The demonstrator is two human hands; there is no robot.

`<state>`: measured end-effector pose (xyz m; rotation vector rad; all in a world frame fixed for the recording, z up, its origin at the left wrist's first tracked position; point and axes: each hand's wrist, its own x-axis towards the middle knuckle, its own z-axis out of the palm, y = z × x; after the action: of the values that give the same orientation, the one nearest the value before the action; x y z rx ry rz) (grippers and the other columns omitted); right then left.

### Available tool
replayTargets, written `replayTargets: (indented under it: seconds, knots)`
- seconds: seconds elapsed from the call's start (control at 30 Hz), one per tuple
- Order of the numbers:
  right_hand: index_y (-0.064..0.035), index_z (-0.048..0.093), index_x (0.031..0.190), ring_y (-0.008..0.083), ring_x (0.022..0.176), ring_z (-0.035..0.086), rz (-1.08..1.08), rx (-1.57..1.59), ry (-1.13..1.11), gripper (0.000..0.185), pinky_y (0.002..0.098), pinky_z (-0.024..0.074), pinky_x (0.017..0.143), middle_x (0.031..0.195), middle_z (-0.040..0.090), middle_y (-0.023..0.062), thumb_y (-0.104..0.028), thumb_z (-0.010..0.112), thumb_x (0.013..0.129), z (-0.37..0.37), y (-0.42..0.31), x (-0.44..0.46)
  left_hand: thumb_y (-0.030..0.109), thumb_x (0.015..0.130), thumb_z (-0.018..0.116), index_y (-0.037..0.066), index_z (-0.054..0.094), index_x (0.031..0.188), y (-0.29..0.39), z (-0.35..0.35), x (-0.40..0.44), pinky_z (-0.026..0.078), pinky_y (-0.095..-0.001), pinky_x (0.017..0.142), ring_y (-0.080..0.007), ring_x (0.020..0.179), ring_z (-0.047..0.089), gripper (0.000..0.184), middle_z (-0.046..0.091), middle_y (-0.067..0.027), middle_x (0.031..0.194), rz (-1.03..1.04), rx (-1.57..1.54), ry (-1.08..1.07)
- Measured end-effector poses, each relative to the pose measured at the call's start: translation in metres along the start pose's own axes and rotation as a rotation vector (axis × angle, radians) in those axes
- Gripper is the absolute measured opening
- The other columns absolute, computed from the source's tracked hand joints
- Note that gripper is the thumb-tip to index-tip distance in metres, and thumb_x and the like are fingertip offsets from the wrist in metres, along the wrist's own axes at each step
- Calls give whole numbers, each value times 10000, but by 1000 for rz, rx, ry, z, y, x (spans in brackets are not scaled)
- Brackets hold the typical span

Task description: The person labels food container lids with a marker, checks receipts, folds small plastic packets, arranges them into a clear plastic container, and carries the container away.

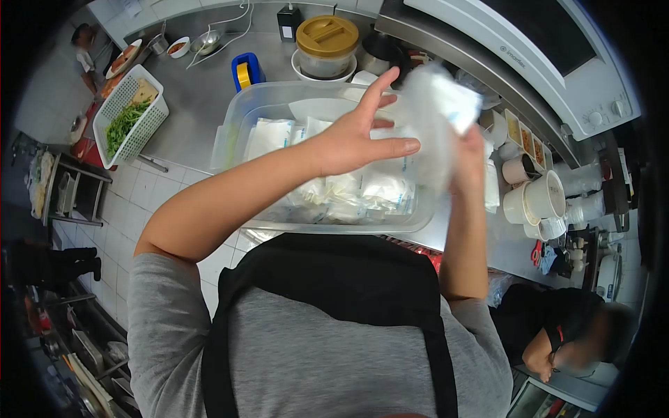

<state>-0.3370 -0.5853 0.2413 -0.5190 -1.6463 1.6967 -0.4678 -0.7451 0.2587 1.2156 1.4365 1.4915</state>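
Observation:
Over a clear plastic tub (pixel 327 226), my left hand (pixel 352 139) is open, with the thumb and fingers spread apart. My right hand (pixel 468 157), blurred by motion, grips a white plastic packet (pixel 435 104) at the tub's right side. The packet is smeared too, and a bright white patch shows at its upper right. Inside the tub lie several white packets (pixel 270 136) with blue print, partly hidden under my left hand and forearm. I cannot tell whether my left fingertips touch the held packet.
Behind the tub stand a blue tape dispenser (pixel 247 72) and a gold-lidded container (pixel 327 38). A white basket of greens (pixel 132 118) is at left. White tubs (pixel 536 198) and a microwave (pixel 536 56) are at right. Another person (pixel 557 334) bends at lower right.

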Motion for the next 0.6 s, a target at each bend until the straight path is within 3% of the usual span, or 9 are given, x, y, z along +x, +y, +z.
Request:
replayTargets:
  seconds: [0.03, 0.1, 0.17, 0.2, 0.3, 0.4, 0.5, 0.53, 0.6]
  knots:
    - [-4, 521, 1137, 172, 899, 614, 11, -131, -56, 334, 319, 497, 764, 1019, 635, 100, -89, 627, 833, 13, 12, -2, 354, 774, 708, 161, 68, 1453, -3, -2, -4, 335, -424, 1010, -327, 1255, 371, 953, 306, -237, 1392, -37, -4, 14]
    - [-15, 483, 1227, 172, 902, 593, -101, -369, -385, 417, 293, 468, 809, 1087, 602, 126, -129, 585, 839, 21, 35, -5, 302, 802, 684, 207, 88, 1457, -19, -10, -14, 364, -412, 979, -286, 1223, 386, 890, 305, -186, 1395, -110, -9, 37]
    - [9, 484, 1158, 316, 868, 633, -108, -800, -533, 402, 365, 490, 750, 950, 642, 206, -140, 617, 810, 29, 58, -5, 285, 802, 676, 191, 140, 1445, -43, -27, -23, 424, -394, 894, -267, 1154, 440, 842, 365, -170, 1348, -358, 29, 56]
    - [-35, 478, 1210, 204, 805, 637, 175, -966, -557, 403, 330, 497, 701, 938, 645, 124, -144, 593, 839, 48, 21, -15, 286, 806, 669, 183, 159, 1440, -42, -33, -29, 443, -385, 866, -270, 1134, 455, 820, 372, -174, 1345, -546, 55, 29]
    - [-31, 497, 1168, 337, 797, 644, -25, -860, -420, 380, 372, 498, 718, 887, 658, 175, -179, 602, 835, 35, 11, -17, 304, 774, 677, 104, 207, 1417, -54, -43, -37, 435, -398, 892, -319, 1068, 525, 822, 465, -227, 1243, -634, 207, 29]
    - [-47, 548, 1136, 163, 747, 642, -49, -615, -255, 296, 277, 498, 657, 903, 659, 105, -158, 583, 864, 4, -9, -14, 419, 783, 641, 86, 265, 1387, -77, -53, -30, 454, -409, 854, -341, 998, 567, 786, 499, -245, 1176, -409, 619, 120]
    - [-60, 562, 1132, 96, 734, 594, -54, -482, -107, 266, 224, 467, 630, 956, 648, 52, -149, 560, 881, -45, -23, -4, 506, 795, 586, 86, 283, 1371, -32, -46, -31, 441, -407, 882, -364, 1027, 552, 775, 499, -266, 1149, -582, 560, 46]
    - [-56, 562, 1131, 90, 732, 584, -46, -473, -46, 260, 218, 459, 624, 970, 646, 48, -146, 551, 887, -63, -24, 1, 396, 765, 679, 92, 287, 1357, -30, -42, -33, 508, -338, 704, -246, 909, 559, 772, 523, -178, 1004, -583, 609, 31]
    - [-27, 552, 1132, 112, 733, 591, 15, -332, 25, 275, 225, 467, 628, 959, 644, 74, -168, 544, 896, -92, -12, 14, 320, 734, 714, 93, 299, 1345, -68, -41, -44, 501, -336, 688, -238, 809, 578, 773, 531, -177, 987, -292, 825, 78]
